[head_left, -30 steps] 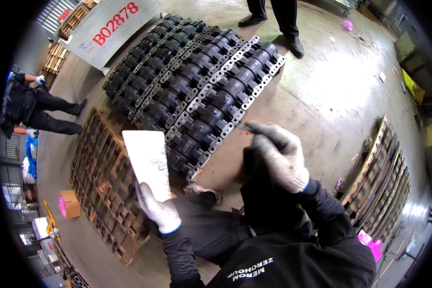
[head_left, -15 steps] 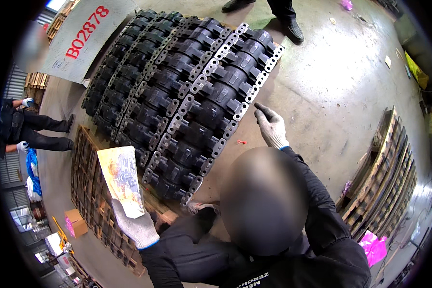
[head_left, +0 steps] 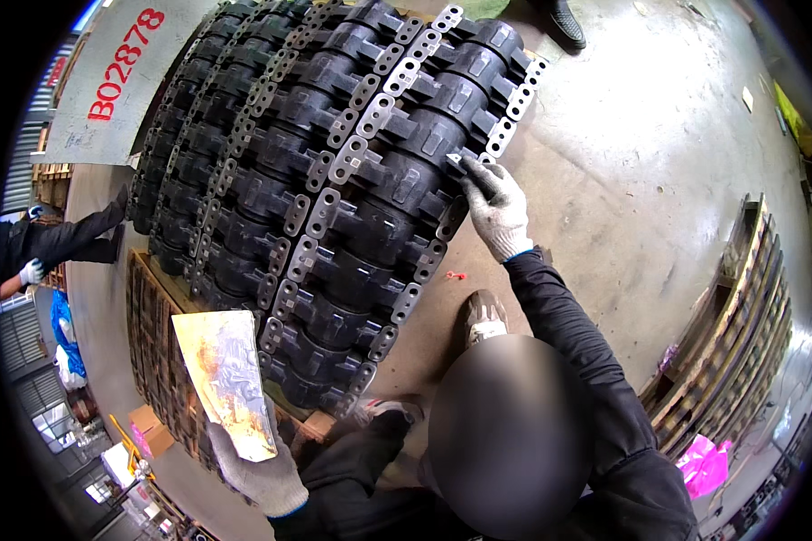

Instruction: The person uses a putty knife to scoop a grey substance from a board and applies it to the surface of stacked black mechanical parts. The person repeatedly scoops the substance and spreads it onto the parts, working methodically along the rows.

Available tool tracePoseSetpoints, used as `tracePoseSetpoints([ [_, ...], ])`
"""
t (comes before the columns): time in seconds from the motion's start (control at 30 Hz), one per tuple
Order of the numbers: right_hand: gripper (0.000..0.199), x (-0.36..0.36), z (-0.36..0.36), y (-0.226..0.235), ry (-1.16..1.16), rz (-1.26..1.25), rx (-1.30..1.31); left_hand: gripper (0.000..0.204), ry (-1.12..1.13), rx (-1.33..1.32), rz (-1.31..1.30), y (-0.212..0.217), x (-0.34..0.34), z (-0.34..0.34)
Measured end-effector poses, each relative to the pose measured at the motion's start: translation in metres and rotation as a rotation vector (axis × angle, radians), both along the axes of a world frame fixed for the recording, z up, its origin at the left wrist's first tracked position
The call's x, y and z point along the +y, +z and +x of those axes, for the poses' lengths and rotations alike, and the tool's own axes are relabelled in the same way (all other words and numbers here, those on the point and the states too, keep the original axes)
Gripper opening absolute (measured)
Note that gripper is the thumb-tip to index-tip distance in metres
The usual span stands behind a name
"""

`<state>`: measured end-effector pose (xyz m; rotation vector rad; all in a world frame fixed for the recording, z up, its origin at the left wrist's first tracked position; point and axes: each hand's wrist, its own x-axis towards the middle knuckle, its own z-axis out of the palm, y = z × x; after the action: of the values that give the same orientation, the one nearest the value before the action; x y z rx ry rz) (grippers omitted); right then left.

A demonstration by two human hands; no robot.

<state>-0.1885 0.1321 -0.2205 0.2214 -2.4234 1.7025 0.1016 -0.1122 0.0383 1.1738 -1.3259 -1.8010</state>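
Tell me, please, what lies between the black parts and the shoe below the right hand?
In the head view, a small red piece lies on the floor between the black parts and the shoe; otherwise that stretch is bare.

Large red code of letter and digits, on grey panel, upper left (head_left: 72, 135)

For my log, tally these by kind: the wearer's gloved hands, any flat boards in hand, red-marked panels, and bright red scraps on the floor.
Pale knit-gloved left hand and right hand: 2
Flat board smeared grey and yellow: 1
Large grey panel with red marking: 1
Small bright red scrap: 1
Total: 5
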Motion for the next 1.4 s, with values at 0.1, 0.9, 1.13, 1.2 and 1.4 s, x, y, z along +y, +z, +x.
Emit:
tracePoseSetpoints([
  [0.1,0.033,0.014,-0.014,-0.007,0.093,0.088,0.072,0.054,-0.024,-0.138,-0.128,0.001,0.003,0.002],
  [0.9,0.034,0.039,-0.063,-0.003,0.379,0.329,0.43,0.05,0.055,-0.328,-0.298,-0.006,0.016,-0.014],
  [1.13,0.036,0.033,-0.059,0.006,0.427,0.095,0.177,0.052,-0.289,-0.702,-0.931,-0.019,0.007,0.007],
  [1.2,0.036,0.031,-0.059,0.01,0.444,0.077,0.09,0.051,-0.28,-0.701,-0.932,-0.019,0.01,0.004],
  [1.4,0.04,0.036,-0.065,-0.011,0.441,0.173,0.181,0.047,-0.315,-0.862,-1.044,-0.007,0.021,-0.008],
])
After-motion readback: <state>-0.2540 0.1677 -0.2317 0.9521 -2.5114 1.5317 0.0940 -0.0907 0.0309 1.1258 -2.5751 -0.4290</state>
